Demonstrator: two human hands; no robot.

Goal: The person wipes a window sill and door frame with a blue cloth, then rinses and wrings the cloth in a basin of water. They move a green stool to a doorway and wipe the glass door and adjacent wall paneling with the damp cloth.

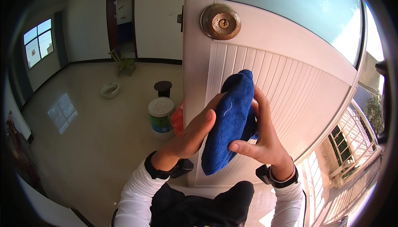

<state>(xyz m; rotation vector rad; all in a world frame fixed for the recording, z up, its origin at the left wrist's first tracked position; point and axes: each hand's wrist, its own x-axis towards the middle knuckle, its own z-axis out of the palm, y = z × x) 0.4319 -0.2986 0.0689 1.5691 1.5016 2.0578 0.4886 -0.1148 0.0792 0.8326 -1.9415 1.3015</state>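
Between both hands is a folded blue cloth [233, 118], with a pale thread on its face. My left hand [199, 127] presses its left side, thumb upward and the other fingers hidden behind the cloth. On the right side, my right hand [264, 130] grips it, thumb at the front near the lower edge and fingers behind. Just beyond the cloth stands a white door [279, 102] with a ribbed lower panel and a glass pane [286, 12] above. A worn round door knob [220, 22] with a keyhole sits over the hands.
Left of the door, a lidded paint bucket [161, 115] stands by a dark stool [163, 87] and a red bag [178, 119]. Farther back are a basin [109, 90] and a small green chair [123, 64]. A metal railing [354, 140] is outside at right.
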